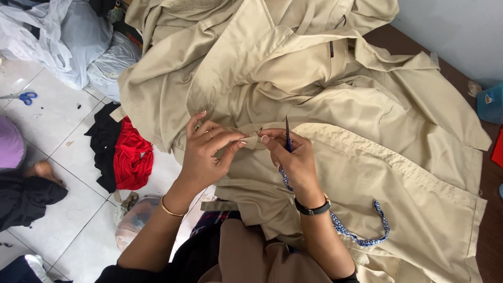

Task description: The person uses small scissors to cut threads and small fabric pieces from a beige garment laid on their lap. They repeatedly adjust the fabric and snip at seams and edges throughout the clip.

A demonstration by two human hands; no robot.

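Observation:
A large beige garment (pixel 325 99) is spread over a dark brown table (pixel 492 209) in the head view. My left hand (pixel 207 152) pinches a small flap of its fabric (pixel 251 140) between thumb and fingers. My right hand (pixel 293 157) holds the same flap and grips a thin dark blue pointed tool (pixel 287 133), tip up. A blue patterned cord (pixel 361 230) hangs from that hand across the cloth. The left wrist wears a gold bangle, the right a black watch.
Red and black cloth (pixel 123 152) lies on the white tiled floor at left. Grey plastic bags (pixel 78 42) sit at top left beside blue-handled scissors (pixel 23 97). Another person's foot (pixel 44 170) shows at far left. A blue box (pixel 491 102) stands on the table's right edge.

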